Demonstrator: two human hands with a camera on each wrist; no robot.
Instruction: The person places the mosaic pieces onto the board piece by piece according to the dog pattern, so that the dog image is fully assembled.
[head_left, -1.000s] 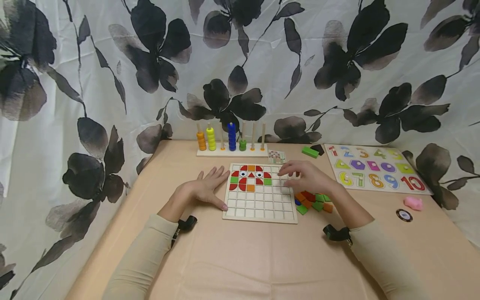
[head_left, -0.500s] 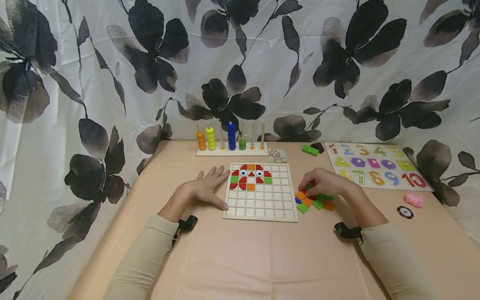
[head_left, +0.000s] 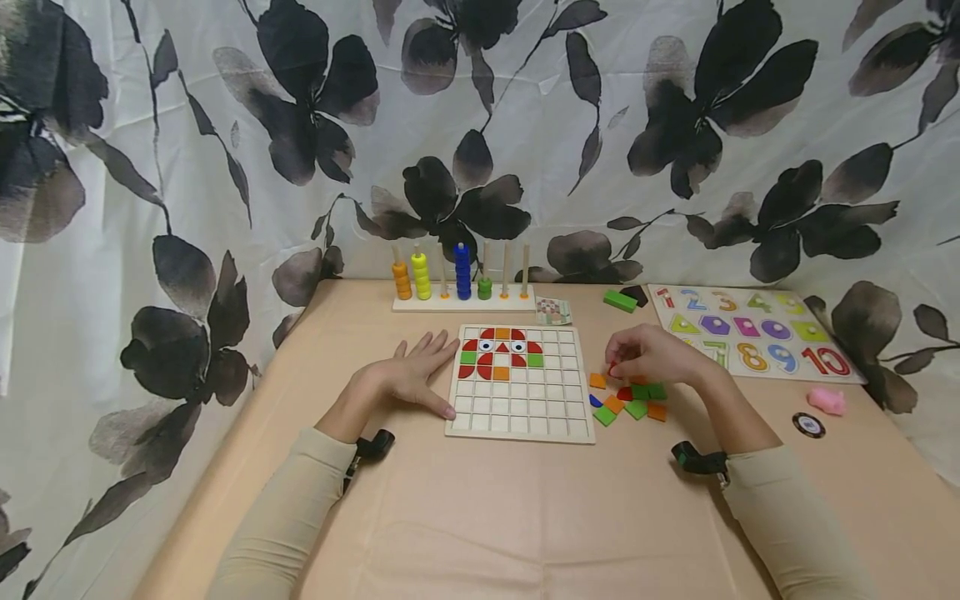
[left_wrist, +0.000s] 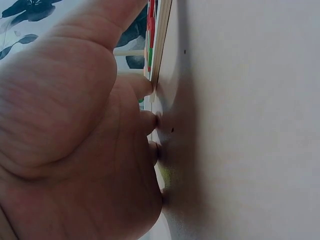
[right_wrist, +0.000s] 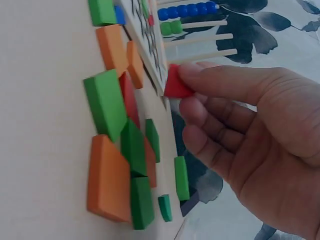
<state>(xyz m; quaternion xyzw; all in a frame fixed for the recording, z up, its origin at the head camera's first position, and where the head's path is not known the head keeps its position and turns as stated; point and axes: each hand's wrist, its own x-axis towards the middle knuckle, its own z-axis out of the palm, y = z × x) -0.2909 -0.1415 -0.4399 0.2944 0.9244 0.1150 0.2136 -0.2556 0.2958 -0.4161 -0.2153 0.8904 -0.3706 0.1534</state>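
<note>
A white gridded board (head_left: pixel 525 408) lies on the table, red, orange, green and eye-marked tiles filling part of its upper left. My left hand (head_left: pixel 405 382) rests along the board's left edge, fingers spread and thumb touching the lower left corner; in the left wrist view the palm (left_wrist: pixel 75 130) hides much of the board. My right hand (head_left: pixel 656 354) pinches a red tile (right_wrist: pixel 176 84) between thumb and fingers, raised over the loose tiles. Beneath it lie several green tiles (head_left: pixel 636 409), orange tiles (head_left: pixel 657 412), another red tile (head_left: pixel 624 393) and a blue one (head_left: pixel 596 401).
Behind the board stand a peg abacus (head_left: pixel 465 306) with coloured beads and a small picture card (head_left: pixel 553 312). At the right are a green block (head_left: pixel 620 301), a black piece (head_left: pixel 637 294), a number puzzle board (head_left: pixel 727 346), a pink toy (head_left: pixel 827 403) and a round chip (head_left: pixel 808 425).
My right hand has moved from above the board's right side to the tile pile, then lifted slightly with a red tile. My left hand has stayed still.
</note>
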